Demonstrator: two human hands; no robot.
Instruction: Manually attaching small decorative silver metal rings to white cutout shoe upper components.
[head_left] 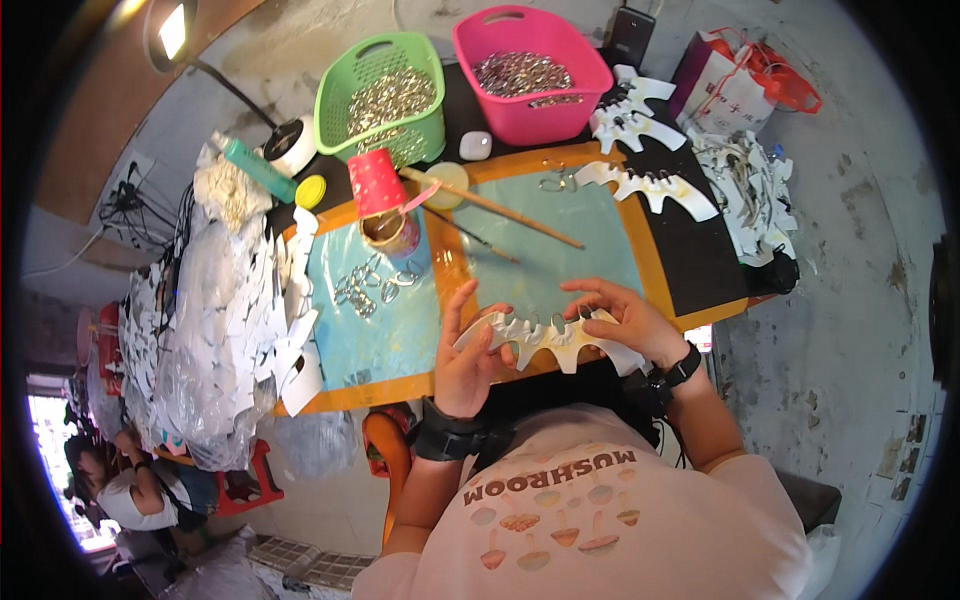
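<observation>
A white curved strip with pointed lobes (568, 352) is between my two hands, over the table's near edge. Small metal ovals (557, 322) stand up along its upper edge. My left hand (466, 365) grips its left end with the thumb in front and some fingers raised. On the right part, the thumb and fingers of my right hand (635, 325) close on the strip beside a dark oval piece. Loose metal ovals (385, 283) lie on the blue mat (560, 260) beyond my left hand. Similar strips (655, 188) with ovals rest at the far right.
Behind the mat stand a green basket (425, 60) and a pink basket (515, 120), both holding shiny metal pieces. A red cup (377, 182), a wooden stick (510, 212) and a thin brush (475, 238) are mid-table. White strips (215, 340) pile up left; a person (140, 495) sits beyond.
</observation>
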